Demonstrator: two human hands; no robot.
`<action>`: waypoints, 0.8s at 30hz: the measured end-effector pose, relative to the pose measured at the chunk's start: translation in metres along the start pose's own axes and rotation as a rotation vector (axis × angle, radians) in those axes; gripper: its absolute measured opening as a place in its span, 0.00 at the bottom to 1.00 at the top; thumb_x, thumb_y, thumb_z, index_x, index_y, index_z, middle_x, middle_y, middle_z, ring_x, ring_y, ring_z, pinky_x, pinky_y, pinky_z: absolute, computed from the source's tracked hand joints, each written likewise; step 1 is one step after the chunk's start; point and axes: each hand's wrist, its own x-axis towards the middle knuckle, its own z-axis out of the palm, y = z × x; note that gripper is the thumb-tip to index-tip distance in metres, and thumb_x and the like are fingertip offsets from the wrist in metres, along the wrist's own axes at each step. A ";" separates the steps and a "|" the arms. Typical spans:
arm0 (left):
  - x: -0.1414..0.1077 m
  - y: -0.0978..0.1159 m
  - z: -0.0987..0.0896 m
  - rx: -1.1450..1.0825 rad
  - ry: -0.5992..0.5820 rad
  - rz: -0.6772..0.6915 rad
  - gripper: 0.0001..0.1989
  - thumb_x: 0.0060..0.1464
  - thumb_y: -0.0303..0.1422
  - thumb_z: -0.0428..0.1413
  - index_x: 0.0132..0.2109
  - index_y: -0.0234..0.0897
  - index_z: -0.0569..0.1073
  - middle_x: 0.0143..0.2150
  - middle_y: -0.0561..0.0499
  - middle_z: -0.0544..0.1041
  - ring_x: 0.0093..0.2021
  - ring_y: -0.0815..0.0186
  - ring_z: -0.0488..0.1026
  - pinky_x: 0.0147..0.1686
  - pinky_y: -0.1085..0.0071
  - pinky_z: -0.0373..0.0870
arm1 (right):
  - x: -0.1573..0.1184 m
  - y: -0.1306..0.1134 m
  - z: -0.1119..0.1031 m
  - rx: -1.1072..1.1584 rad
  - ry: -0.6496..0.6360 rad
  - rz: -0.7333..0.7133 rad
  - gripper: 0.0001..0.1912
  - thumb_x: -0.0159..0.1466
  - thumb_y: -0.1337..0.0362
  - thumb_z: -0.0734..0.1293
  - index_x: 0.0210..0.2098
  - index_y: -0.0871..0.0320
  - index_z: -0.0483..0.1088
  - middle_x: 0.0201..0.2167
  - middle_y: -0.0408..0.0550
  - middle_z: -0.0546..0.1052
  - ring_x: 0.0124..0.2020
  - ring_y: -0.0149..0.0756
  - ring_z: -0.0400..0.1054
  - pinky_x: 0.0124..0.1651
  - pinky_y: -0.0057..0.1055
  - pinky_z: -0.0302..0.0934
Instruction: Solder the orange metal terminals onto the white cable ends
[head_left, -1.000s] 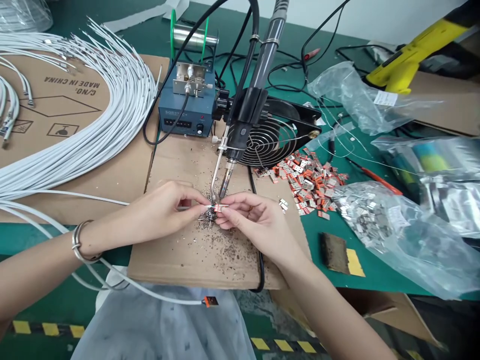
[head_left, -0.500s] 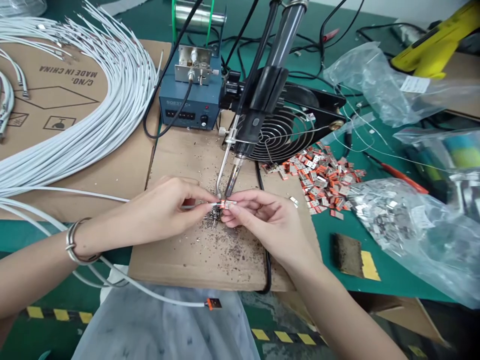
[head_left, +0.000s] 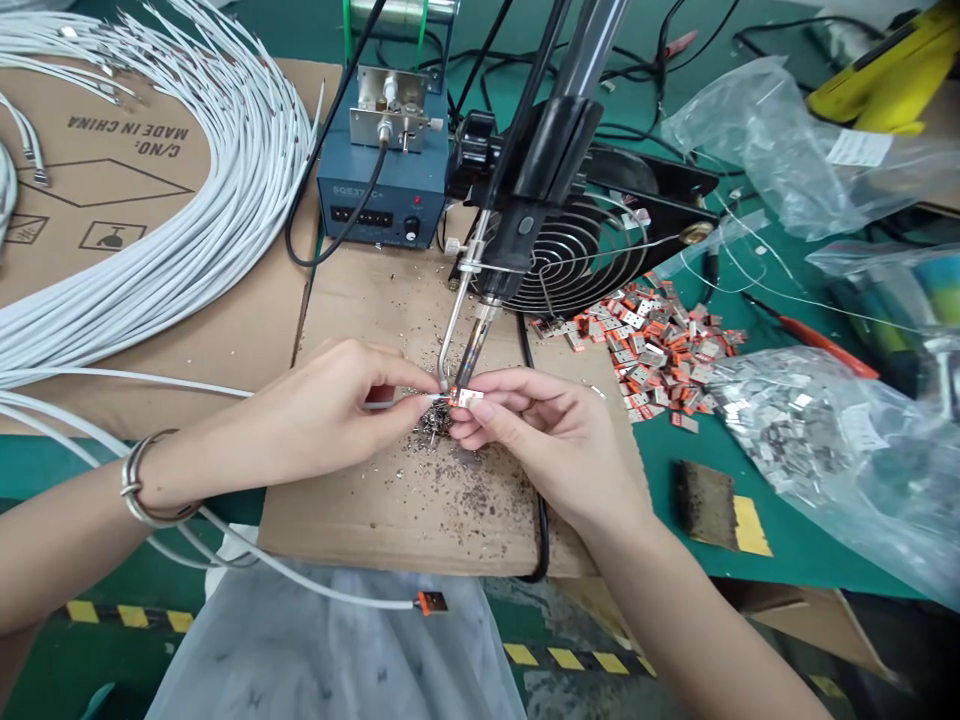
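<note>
Between thumb and fingers, my left hand (head_left: 352,395) pinches the end of a white cable (head_left: 172,380). My right hand (head_left: 540,410) is closed on a small orange and silver connector (head_left: 466,397), which meets the cable end. Just above the joint are the tips of the soldering iron (head_left: 472,345) and the thin bent metal feed tube (head_left: 450,330); whether they touch it is too small to tell. Dark solder debris (head_left: 435,420) lies beneath the fingers. Another cable with an orange-edged connector (head_left: 433,602) hangs over my lap.
A large bundle of white cables (head_left: 247,200) lies on cardboard at left. Behind stand a blue solder feeder (head_left: 379,195) and a round fan (head_left: 570,260). Loose connectors (head_left: 660,350), a plastic bag of metal parts (head_left: 810,420), a red-handled tool (head_left: 825,348) and a brown sponge (head_left: 705,503) are at right.
The camera view has shifted slightly. The connector in my right hand now shows its bright face more, close under the iron. Both hands keep their holds.
</note>
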 end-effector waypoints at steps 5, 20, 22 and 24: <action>0.001 -0.001 0.002 -0.002 0.018 0.007 0.12 0.58 0.32 0.49 0.42 0.40 0.77 0.25 0.54 0.71 0.23 0.74 0.64 0.21 0.78 0.56 | 0.001 -0.001 0.001 -0.009 0.011 0.004 0.05 0.52 0.68 0.72 0.30 0.57 0.75 0.22 0.42 0.79 0.23 0.25 0.73 0.28 0.18 0.71; 0.001 -0.001 0.003 -0.042 0.043 0.023 0.12 0.57 0.32 0.50 0.40 0.37 0.77 0.25 0.53 0.73 0.23 0.73 0.66 0.20 0.78 0.57 | -0.001 0.001 -0.001 -0.003 0.006 -0.002 0.05 0.52 0.67 0.72 0.31 0.57 0.75 0.23 0.42 0.79 0.23 0.26 0.74 0.27 0.18 0.71; 0.002 -0.001 0.003 -0.046 0.040 0.019 0.12 0.57 0.32 0.50 0.41 0.37 0.77 0.26 0.53 0.73 0.23 0.73 0.66 0.20 0.78 0.57 | 0.000 0.001 -0.001 -0.010 0.008 0.001 0.05 0.53 0.67 0.72 0.31 0.57 0.75 0.23 0.42 0.79 0.23 0.26 0.73 0.27 0.18 0.71; 0.002 -0.001 0.003 -0.052 0.034 0.016 0.12 0.57 0.32 0.50 0.41 0.37 0.77 0.27 0.53 0.74 0.24 0.73 0.66 0.20 0.78 0.58 | 0.000 0.001 -0.002 -0.019 0.014 0.006 0.05 0.53 0.67 0.72 0.31 0.57 0.75 0.22 0.41 0.79 0.23 0.26 0.73 0.27 0.19 0.71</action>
